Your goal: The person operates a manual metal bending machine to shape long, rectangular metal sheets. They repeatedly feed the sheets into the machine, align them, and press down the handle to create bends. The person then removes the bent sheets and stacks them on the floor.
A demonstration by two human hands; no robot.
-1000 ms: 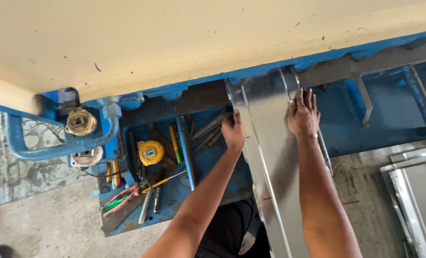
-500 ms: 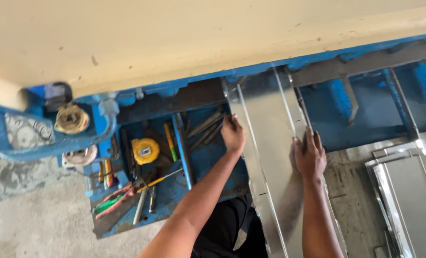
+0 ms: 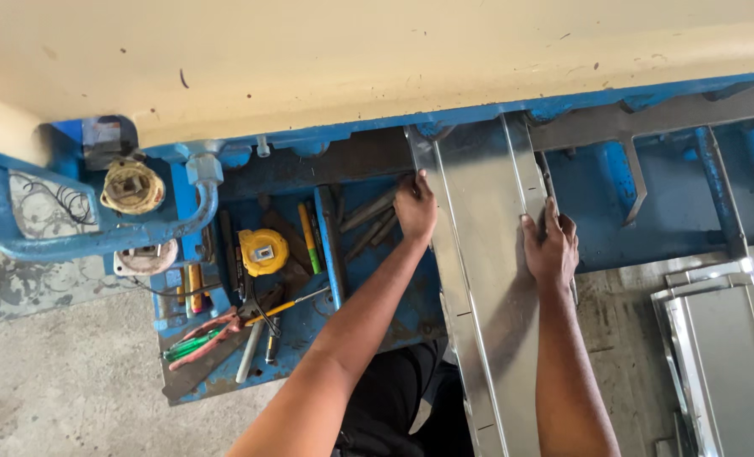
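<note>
- Two bare hands rest on one long folded sheet-metal panel [image 3: 487, 279] that runs from the frame's centre top down to the bottom edge.
- Left hand [image 3: 415, 210] sits at the panel's left edge, fingers curled over that edge and gripping it.
- Right hand [image 3: 550, 250] sits at the panel's right flange, fingers bent over the raised rim and holding it.
- One blue machine frame [image 3: 647, 182] spans the upper part of the picture; the panel's top end goes in under it.
- One blue tool tray [image 3: 224, 372] lies at lower left, holding one yellow tape measure [image 3: 263, 251], one pair of red-handled pliers [image 3: 208, 334] and several loose metal bars [image 3: 368, 222].
- A second stack of shiny panels [image 3: 723, 355] lies at lower right, well apart from the hands.
</note>
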